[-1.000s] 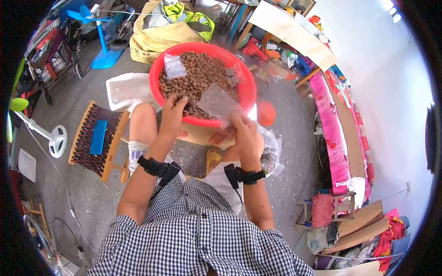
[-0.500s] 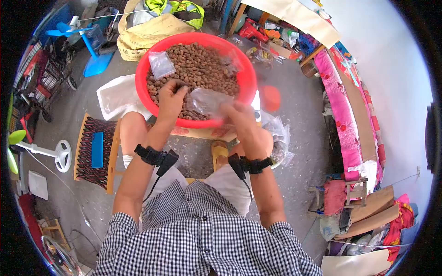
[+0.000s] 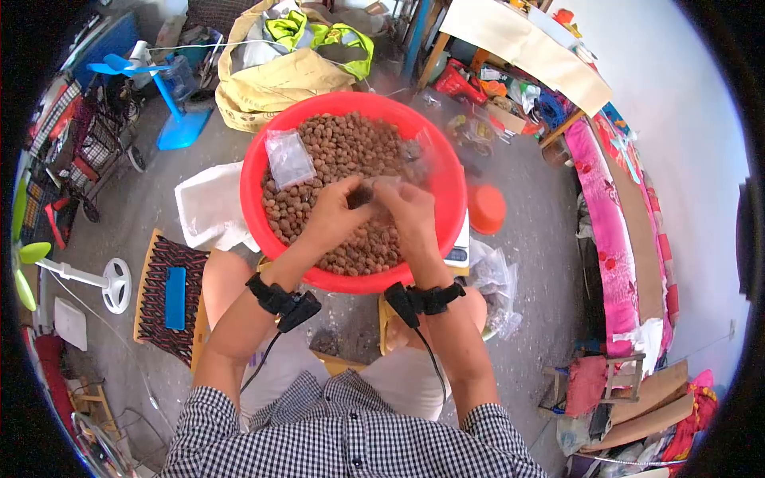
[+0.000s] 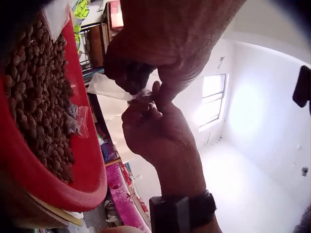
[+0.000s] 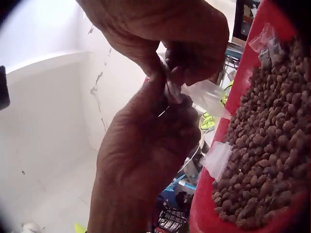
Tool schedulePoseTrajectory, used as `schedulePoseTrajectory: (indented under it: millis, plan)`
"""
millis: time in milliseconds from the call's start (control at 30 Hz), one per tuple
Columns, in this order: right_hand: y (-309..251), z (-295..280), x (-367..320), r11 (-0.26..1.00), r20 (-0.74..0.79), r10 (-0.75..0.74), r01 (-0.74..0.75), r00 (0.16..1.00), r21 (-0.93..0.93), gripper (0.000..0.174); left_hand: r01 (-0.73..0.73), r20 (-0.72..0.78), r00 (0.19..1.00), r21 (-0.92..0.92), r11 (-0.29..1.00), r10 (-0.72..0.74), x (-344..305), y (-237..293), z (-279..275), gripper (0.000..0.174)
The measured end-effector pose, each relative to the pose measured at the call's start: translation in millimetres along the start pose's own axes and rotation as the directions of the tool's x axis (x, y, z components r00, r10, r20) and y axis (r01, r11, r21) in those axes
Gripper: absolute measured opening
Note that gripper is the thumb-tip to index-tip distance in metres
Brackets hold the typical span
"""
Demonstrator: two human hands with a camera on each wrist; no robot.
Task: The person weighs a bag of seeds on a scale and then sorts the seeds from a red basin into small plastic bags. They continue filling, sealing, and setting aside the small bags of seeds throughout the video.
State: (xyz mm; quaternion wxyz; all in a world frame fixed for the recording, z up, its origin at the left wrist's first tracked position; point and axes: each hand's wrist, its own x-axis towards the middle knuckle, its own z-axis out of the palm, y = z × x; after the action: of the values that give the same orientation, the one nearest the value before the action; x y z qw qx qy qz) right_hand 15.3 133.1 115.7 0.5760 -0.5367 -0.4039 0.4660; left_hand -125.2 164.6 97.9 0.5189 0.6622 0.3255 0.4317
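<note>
Both hands meet over a red basin [image 3: 451, 187] filled with brown, wrinkled nuts [image 3: 351, 147]. A clear plastic bag [image 5: 206, 97] is pinched between the fingertips of my left hand [image 3: 339, 213] and right hand [image 3: 411, 215]. Its loose end sticks out beyond the fingers in both wrist views. A dark patch shows inside the curl of the left fingers; I cannot tell whether it is a nut. On the heap lies a flat clear bag [image 3: 289, 159] at the left. A small clear bag with something dark in it [image 3: 414, 151] lies at the right.
An orange-red tub [image 3: 486, 209] stands right of the basin, with plastic bags [image 3: 496, 283] nearer the person. To the left are a white sack [image 3: 211, 207] and a woven stool with a blue pad [image 3: 175, 296]. A yellow sack [image 3: 275, 88] sits behind the basin.
My left hand has lifted from the nuts and come right to the bag. The right hand, which held the bag out over the basin, has brought it in against the left fingers.
</note>
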Motion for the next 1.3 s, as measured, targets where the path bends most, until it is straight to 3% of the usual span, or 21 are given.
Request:
schedulePoseTrajectory:
  millis: [67, 100, 200, 267, 333, 367, 400, 467, 567, 667, 700, 800, 1000, 1133, 1233, 1300]
  plan:
    - [0.7, 3.6, 10.2, 0.998, 0.017, -0.029, 0.03, 0.999, -0.056, 0.021, 0.085, 0.055, 0.996, -0.19, 0.978, -0.076, 8.9, -7.6, -8.3, 0.02]
    - [7.4, 3.1, 18.0, 0.994, 0.045, -0.018, 0.023, 0.999, -0.11, 0.022, 0.021, 0.053, 0.998, -0.136, 0.991, -0.013, 13.8, -16.6, -13.1, 0.012]
    - [20.8, 4.2, 34.8, 0.976, 0.144, 0.037, -0.004, 0.989, -0.218, 0.023, 0.136, -0.084, 0.983, -0.284, 0.949, -0.166, 19.3, -41.3, -19.3, 0.009]
    - [22.7, 7.5, 38.7, 0.943, 0.165, 0.057, 0.001, 0.985, -0.331, 0.026, 0.075, -0.229, 0.972, 0.113, 0.991, -0.048, 21.5, -55.8, -27.6, 0.01]
    - [40.9, 6.2, 45.0, 0.893, 0.177, 0.095, -0.005, 0.98, -0.451, 0.028, 0.027, -0.282, 0.953, 0.454, 0.891, 0.114, 16.4, -55.7, -28.4, 0.011]
    - [47.2, 8.8, 46.0, 0.879, 0.142, -0.004, 0.071, 0.99, -0.471, 0.034, -0.018, -0.267, 0.939, 0.591, 0.807, 0.216, 16.8, -50.5, -24.9, 0.012]
    - [52.0, 9.6, 50.2, 0.885, 0.124, 0.014, 0.046, 0.992, -0.464, 0.031, -0.064, -0.233, 0.918, 0.713, 0.698, 0.322, 20.2, -40.5, -23.4, 0.013]
    - [58.7, 7.6, 55.2, 0.892, 0.085, 0.048, -0.005, 0.995, -0.452, 0.028, -0.127, -0.172, 0.921, 0.715, 0.687, 0.35, 17.6, -37.1, -21.2, 0.018]
    - [42.5, 13.8, 54.1, 0.646, -0.017, -0.365, 0.24, 0.931, -0.724, 0.024, -0.112, -0.114, 0.955, 0.714, 0.691, 0.273, 13.3, -42.3, -21.1, 0.022]
    - [34.4, 15.3, 53.0, 0.489, 0.175, -0.582, 0.513, 0.794, -0.705, 0.041, -0.106, -0.086, 0.967, 0.718, 0.688, 0.239, 10.5, -42.2, -20.8, 0.022]
    - [30.2, 17.4, 52.0, 0.364, 0.296, -0.626, 0.606, 0.721, -0.707, 0.04, -0.106, -0.086, 0.966, 0.731, 0.674, 0.244, 10.4, -41.9, -20.1, 0.02]
    - [47.3, 15.8, 48.6, 0.383, 0.311, -0.511, 0.536, 0.801, -0.752, 0.029, -0.122, -0.122, 0.947, 0.717, 0.686, 0.296, 10.2, -38.7, -17.5, 0.02]
    - [44.1, 14.3, 46.7, 0.367, 0.198, -0.56, 0.455, 0.804, -0.812, 0.024, -0.035, -0.176, 0.958, 0.714, 0.699, 0.228, 10.1, -36.1, -16.8, 0.032]
    - [45.7, 10.5, 47.2, 0.273, 0.167, -0.423, 0.301, 0.89, -0.914, 0.026, -0.023, -0.188, 0.949, 0.76, 0.65, 0.253, 10.9, -31.2, -14.5, 0.028]
    - [49.4, 8.4, 49.2, 0.204, 0.194, -0.257, 0.25, 0.947, -0.947, 0.026, -0.188, -0.079, 0.922, 0.766, 0.615, 0.38, 10.1, -36.9, -12.5, 0.026]
    - [48.2, 12.0, 48.7, 0.163, 0.206, -0.164, 0.232, 0.965, -0.959, 0.027, -0.197, -0.068, 0.927, 0.752, 0.629, 0.37, 9.9, -39.9, -10.4, 0.026]
